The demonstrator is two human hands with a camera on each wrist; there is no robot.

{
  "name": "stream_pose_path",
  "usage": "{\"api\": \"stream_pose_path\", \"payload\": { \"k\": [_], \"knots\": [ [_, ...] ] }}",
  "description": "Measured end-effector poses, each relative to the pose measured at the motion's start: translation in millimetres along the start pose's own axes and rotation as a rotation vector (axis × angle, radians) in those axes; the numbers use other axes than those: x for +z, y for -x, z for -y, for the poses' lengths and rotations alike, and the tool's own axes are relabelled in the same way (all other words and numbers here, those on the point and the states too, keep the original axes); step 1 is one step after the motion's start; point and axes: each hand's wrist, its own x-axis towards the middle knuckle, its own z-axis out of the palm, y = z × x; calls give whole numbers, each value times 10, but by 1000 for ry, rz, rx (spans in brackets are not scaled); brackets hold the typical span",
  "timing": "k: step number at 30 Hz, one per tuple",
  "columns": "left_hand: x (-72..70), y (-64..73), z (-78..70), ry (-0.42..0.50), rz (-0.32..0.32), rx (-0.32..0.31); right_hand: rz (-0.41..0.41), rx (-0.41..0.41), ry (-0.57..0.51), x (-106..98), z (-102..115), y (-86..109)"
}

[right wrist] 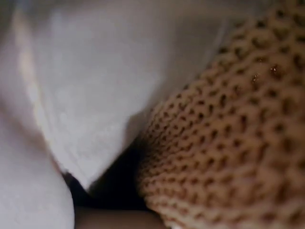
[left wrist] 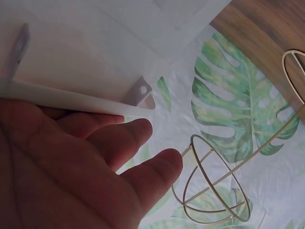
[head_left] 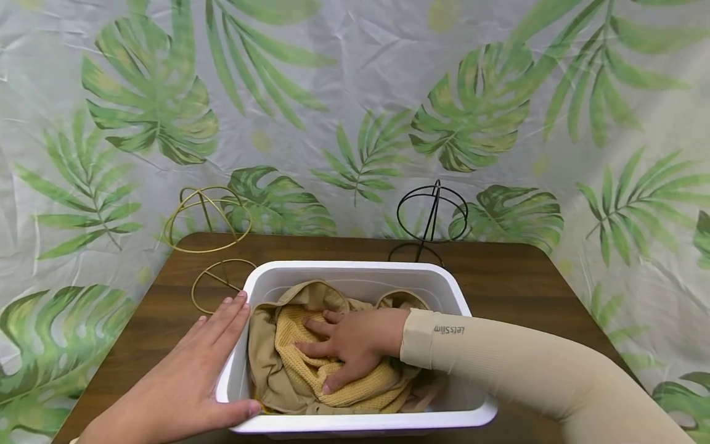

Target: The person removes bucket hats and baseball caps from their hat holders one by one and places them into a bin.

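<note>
A white plastic tub (head_left: 355, 266) holds a mustard-yellow knitted item (head_left: 293, 365) and folded tan fabric (head_left: 266, 354) with curved, stitched edges. My right hand (head_left: 357, 345) reaches over the tub's right side and presses on the knit, fingers spread and palm down. Close up in the right wrist view, the coarse knit (right wrist: 233, 138) fills the right half. Along the tub's left rim rests my left hand (head_left: 180, 376), fingers straight and thumb apart near the front corner. From below, the left wrist view shows those fingers (left wrist: 114, 143) beside the tub's outer wall (left wrist: 95, 52).
The tub stands on a dark brown wooden table (head_left: 516, 290). Behind it are a gold wire stand (head_left: 248, 229) at the left and a black wire stand (head_left: 431, 216) at the right. A leaf-patterned sheet (head_left: 366, 74) hangs behind the table.
</note>
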Motion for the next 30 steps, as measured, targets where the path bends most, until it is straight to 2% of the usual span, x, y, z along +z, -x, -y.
{"api": "stream_pose_path", "payload": {
  "k": [4, 7, 16, 21, 23, 26, 30],
  "knots": [
    [-17, 18, 7, -1, 0, -5, -3, -10, -52, -77, 8, 15],
    [-23, 17, 7, 0, 3, -4, -38, -31, -104, -206, 4, 143],
    [-23, -23, 12, -4, 8, -3, -269, -42, -134, -528, -100, 859],
    [-18, -35, 17, -4, 11, -11, -378, -18, -152, -604, -238, 1222],
    [-14, -38, 17, -2, 14, -14, -387, 8, -184, -587, -297, 1338],
    [-11, -34, 16, -1, 16, -15, -360, 45, -255, -512, -357, 1469],
    [-17, -22, 17, 0, 17, -12, -322, 69, -324, -364, -405, 1563]
  ]
}}
